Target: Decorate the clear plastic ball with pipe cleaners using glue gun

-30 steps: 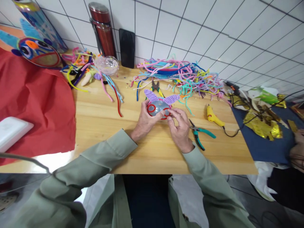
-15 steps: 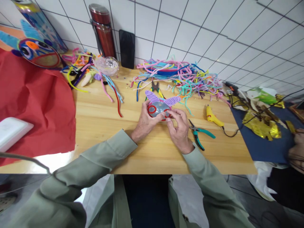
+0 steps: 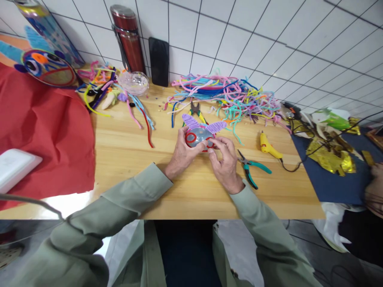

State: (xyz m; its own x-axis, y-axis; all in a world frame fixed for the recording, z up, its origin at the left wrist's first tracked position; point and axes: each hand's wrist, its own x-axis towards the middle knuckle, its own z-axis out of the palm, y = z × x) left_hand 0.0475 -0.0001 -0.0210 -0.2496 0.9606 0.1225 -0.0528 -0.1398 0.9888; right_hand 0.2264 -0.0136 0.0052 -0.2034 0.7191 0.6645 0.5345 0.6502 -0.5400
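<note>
Between my hands is a clear, rounded plastic piece [image 3: 200,134] with two purple pipe-cleaner ears [image 3: 216,126] standing up from its top edge. A red pipe-cleaner ring [image 3: 190,138] lies on its left side. My left hand [image 3: 183,153] grips the piece from the left, the thumb along its lower front. With thumb and fingers closed, my right hand [image 3: 224,161] pinches a second red pipe-cleaner ring [image 3: 209,142] against the right side; the fingertips partly hide it. Teal-handled pliers [image 3: 253,165] lie open just right of my right hand.
Behind the piece lie yellow-handled cutters [image 3: 196,109] and a heap of pipe cleaners [image 3: 221,89]. A yellow glue gun [image 3: 267,145] rests at right. A flask [image 3: 128,40] and phone [image 3: 159,61] stand by the wall. Red cloth [image 3: 60,139] and a decorated face [image 3: 48,65] are left.
Both hands keep their grip and barely move. The whole view has shifted very slightly; the right fingertips remain at the right red ring.
</note>
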